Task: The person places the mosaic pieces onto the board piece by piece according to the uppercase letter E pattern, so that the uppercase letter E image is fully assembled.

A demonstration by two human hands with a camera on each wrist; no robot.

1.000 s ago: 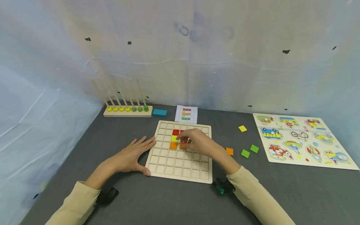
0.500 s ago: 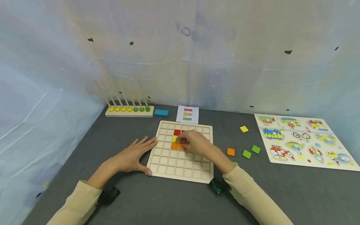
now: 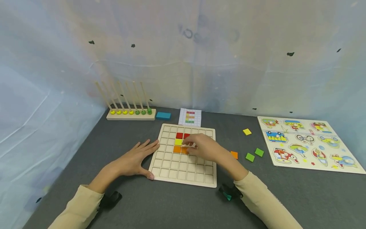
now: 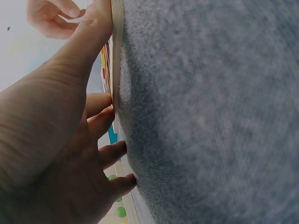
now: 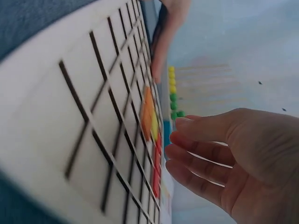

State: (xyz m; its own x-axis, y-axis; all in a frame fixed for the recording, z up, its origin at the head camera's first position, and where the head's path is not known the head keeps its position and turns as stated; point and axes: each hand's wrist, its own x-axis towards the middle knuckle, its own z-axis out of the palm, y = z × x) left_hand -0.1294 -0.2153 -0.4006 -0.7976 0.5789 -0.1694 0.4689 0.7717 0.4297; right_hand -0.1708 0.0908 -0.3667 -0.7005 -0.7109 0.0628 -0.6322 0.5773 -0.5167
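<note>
A pale wooden grid board (image 3: 171, 163) lies on the dark table. My left hand (image 3: 132, 161) rests flat with spread fingers at its left edge, the thumb at the near left corner. Over the board hovers my right hand (image 3: 204, 147), its fingers loosely bent; the right wrist view shows nothing between the fingertips (image 5: 183, 122). Just under and beside these fingers lie two orange tiles (image 3: 177, 149) side by side. Behind them sit a yellow tile (image 3: 178, 142) and red tiles (image 3: 179, 135) in the grid, partly covered by the right hand.
Loose yellow (image 3: 247, 131), orange and green tiles (image 3: 250, 157) lie right of the board. A pattern card (image 3: 190, 117), a blue block (image 3: 163, 115) and a peg bead counter (image 3: 131, 116) stand along the back. A picture puzzle (image 3: 311, 144) occupies the far right.
My right hand has drawn slightly right, its fingertips coming off the second orange tile, which now lies beside the first. My left hand has stayed in place.
</note>
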